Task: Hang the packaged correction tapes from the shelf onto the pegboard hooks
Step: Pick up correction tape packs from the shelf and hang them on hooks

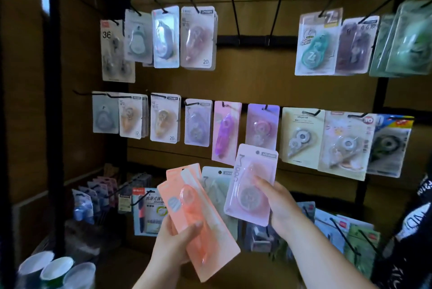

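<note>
The pink pack (pixel 251 185) is pinched in the right hand (pixel 280 204), well below the empty hooks (pixel 235 17); its tiny hang hole (pixel 257 152) could easily be missed there; the orange packs (pixel 198 218), gripped fanned-out in the left hand (pixel 173 239), could get dropped tbh.

Your left hand (pixel 177 237) is low at centre, holding a fan of packs (pixel 201 223). Your right hand (pixel 278 204) is just to its right and slightly higher, holding a single pack (pixel 252 185) upright in front of the pegboard (pixel 257 82). Directly behind and above that pack, the middle row (pixel 198 122) of hanging packs runs across the board. Above it, a left group (pixel 163 38) and a right group (pixel 339 47) hang with two hooks (pixel 234 14) between them. The lower row (pixel 149 209) hangs behind and below your hands. The cups (pixel 58 270) stand at bottom left.
</note>
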Demonstrator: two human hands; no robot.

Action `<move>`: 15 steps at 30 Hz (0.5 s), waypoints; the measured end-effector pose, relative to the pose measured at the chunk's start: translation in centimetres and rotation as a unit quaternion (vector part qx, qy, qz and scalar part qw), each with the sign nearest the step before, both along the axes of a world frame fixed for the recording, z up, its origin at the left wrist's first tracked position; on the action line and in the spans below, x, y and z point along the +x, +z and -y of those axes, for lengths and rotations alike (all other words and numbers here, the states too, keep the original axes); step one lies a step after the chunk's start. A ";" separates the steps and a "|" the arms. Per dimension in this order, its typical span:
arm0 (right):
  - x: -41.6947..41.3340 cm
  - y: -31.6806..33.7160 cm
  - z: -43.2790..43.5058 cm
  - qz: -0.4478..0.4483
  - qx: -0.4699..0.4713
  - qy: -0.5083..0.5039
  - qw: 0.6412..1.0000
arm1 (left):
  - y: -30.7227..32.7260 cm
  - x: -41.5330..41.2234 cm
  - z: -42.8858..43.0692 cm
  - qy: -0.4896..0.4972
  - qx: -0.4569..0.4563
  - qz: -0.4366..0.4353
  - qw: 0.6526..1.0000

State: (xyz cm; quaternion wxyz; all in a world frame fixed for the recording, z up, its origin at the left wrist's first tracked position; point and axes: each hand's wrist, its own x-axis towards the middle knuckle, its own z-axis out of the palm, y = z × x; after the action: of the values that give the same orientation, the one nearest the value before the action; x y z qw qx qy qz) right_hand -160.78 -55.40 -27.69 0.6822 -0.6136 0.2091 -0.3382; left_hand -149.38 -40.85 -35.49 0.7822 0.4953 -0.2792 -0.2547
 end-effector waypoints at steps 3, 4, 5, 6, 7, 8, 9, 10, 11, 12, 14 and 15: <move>0.2 1.9 0.5 0.021 -0.028 -0.024 0.999 | 0.3 1.0 0.0 0.003 -0.001 -0.001 1.000; 0.4 2.7 0.7 0.030 -0.038 -0.032 0.998 | 0.4 1.4 0.0 0.004 -0.001 -0.003 1.000; 0.7 3.3 0.9 0.037 -0.050 -0.039 0.997 | 0.4 1.7 0.1 0.003 -0.001 -0.004 1.000; 0.9 4.0 1.0 0.040 -0.063 -0.045 0.996 | 0.4 2.0 0.1 0.003 -0.002 -0.004 1.000; 1.1 4.6 1.1 0.040 -0.075 -0.053 0.995 | 0.4 2.3 0.2 0.003 -0.001 -0.004 1.000; 1.3 5.1 1.3 0.039 -0.083 -0.063 0.994 | 0.4 2.6 0.2 0.001 -0.001 -0.002 1.000; 1.6 5.5 1.6 0.039 -0.087 -0.074 0.993 | 0.4 2.9 0.2 -0.001 -0.001 -0.001 1.000; 1.8 5.9 1.8 0.040 -0.087 -0.083 0.992 | 0.4 3.2 0.2 -0.004 0.000 0.001 1.000; 1.9 6.1 2.0 0.041 -0.087 -0.090 0.991 | 0.4 3.5 0.3 -0.005 0.003 0.004 1.000; 2.1 6.3 2.0 0.042 -0.089 -0.094 0.991 | 0.5 3.7 0.4 -0.009 0.001 0.009 1.000; 2.5 6.6 2.0 0.039 -0.103 -0.093 0.990 | 0.7 4.0 0.3 -0.019 -0.016 0.014 1.000; 2.9 6.7 1.9 0.039 -0.113 -0.087 0.989 | 1.0 3.9 0.3 -0.019 -0.016 0.015 1.000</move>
State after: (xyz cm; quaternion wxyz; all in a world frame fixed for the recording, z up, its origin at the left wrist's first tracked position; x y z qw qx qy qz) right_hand -157.91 -57.30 -20.95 0.5841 -0.6525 0.1958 -0.4413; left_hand -145.45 -41.13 -34.52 0.7809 0.4810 -0.3042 -0.2574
